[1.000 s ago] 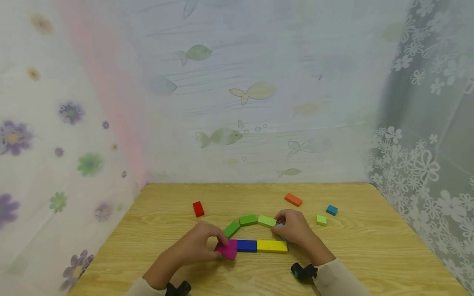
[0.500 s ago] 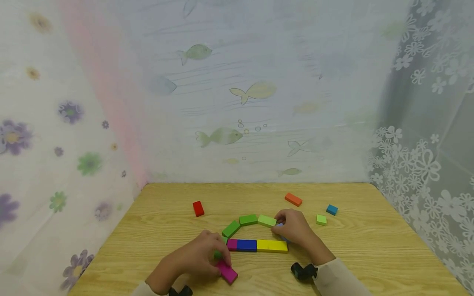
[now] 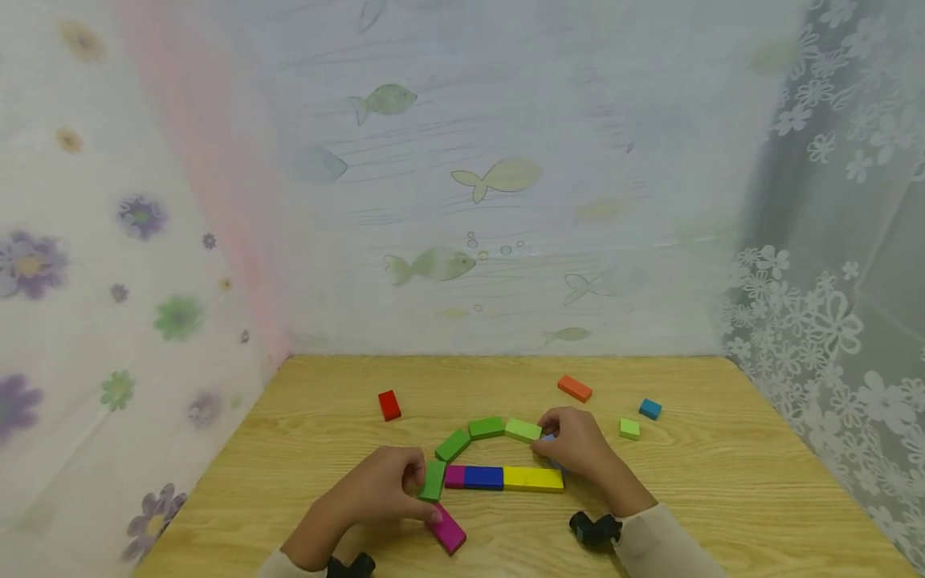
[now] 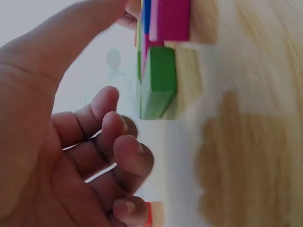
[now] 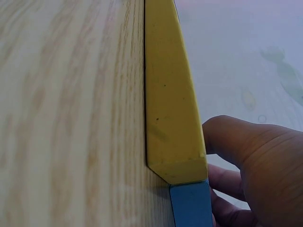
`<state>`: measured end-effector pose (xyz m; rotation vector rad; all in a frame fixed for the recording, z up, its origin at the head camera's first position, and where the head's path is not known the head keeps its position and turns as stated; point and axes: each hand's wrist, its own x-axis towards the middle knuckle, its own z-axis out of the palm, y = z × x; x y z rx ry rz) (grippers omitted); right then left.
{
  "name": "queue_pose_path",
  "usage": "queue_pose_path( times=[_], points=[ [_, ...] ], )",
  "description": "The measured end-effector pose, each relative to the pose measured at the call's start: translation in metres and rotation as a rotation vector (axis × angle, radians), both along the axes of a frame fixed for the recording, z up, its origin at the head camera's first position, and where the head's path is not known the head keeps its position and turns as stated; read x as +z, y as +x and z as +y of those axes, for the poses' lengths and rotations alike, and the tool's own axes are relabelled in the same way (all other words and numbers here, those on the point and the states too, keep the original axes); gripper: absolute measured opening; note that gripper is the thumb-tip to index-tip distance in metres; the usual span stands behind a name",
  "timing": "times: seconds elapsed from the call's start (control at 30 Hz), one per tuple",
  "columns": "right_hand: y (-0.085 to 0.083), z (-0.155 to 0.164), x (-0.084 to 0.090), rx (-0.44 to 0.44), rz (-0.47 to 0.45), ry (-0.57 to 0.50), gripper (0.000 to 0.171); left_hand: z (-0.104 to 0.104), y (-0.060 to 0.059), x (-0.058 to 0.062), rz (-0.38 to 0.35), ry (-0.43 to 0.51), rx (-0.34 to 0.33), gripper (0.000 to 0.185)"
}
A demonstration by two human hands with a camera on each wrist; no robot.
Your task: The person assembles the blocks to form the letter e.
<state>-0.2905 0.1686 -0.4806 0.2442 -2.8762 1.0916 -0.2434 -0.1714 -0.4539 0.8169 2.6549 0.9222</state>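
On the wooden surface [image 3: 303, 449], the left grip [image 3: 376, 494] pinches a green block [image 3: 433, 480] at the row's left end. The right grip [image 3: 574, 443] curls over a pale blue block [image 3: 548, 439]. Both look light, stiff and smooth, best pinched across their long sides.

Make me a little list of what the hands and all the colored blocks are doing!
left hand: pinches a green block at the left end of the row
right hand: curled on a light blue block, mostly hidden
row: small magenta block, blue block, yellow block, end to end
arch behind row: three green blocks
loose magenta block: flat, near left hand
scattered: red block, orange block, small green cube, small blue cube
surface: wooden table
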Motion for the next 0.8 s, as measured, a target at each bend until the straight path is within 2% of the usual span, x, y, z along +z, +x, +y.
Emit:
queue_pose_path(
  times=[0.1, 0.4, 0.8],
  points=[
    [0.0001, 0.0011, -0.0002, 0.000, -0.002, -0.004, 0.028, -0.0019, -0.0016, -0.0028, -0.042, -0.019, 0.022, 0.055],
    [0.0017, 0.0002, 0.0037, 0.002, 0.002, -0.004, 0.029, -0.0062, -0.0060, -0.0074, -0.077, -0.005, 0.023, 0.051],
    [0.0000, 0.0007, 0.0013, -0.017, -0.005, -0.006, 0.029, -0.0102, -0.0086, -0.0093, -0.090, 0.030, 0.012, 0.046]
  ],
)
